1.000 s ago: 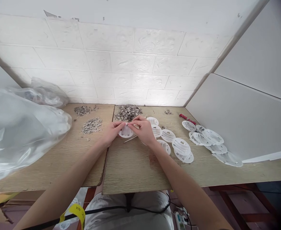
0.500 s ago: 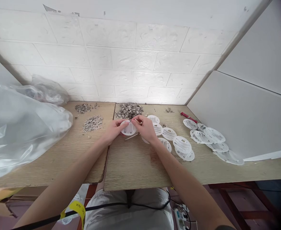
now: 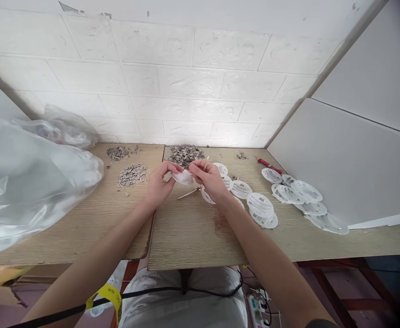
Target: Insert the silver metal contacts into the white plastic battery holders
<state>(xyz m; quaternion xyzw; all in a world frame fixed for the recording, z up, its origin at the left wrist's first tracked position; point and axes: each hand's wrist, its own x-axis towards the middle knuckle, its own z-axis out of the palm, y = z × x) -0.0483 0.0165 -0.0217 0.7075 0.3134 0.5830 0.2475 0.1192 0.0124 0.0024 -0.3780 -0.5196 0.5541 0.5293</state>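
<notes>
Pinching a thin, rounded disc (image 3: 182,178) of translucent white plastic by its left edge with the left hand (image 3: 159,182), fingers and thumb nearly together. Meeting its right edge with the bunched fingers of the right hand (image 3: 208,176); cannot tell whether gripping the rim or some small part. Held tilted above the wood-grained counter (image 3: 193,241), close to a jagged heap of metal pieces (image 3: 186,154) under the brick-patterned wall (image 3: 172,84). Just below, a slim, shiny metal rod (image 3: 188,193); beside the right wrist, slotted, overlapping plastic discs (image 3: 260,205), crowding that side. To the left, past a rough-edged seam (image 3: 151,237), spread-out metal bits (image 3: 132,175) and a glossy, crumpled bag (image 3: 43,182). Most open toward the counter's front edge, between the arms (image 3: 111,239).
</notes>
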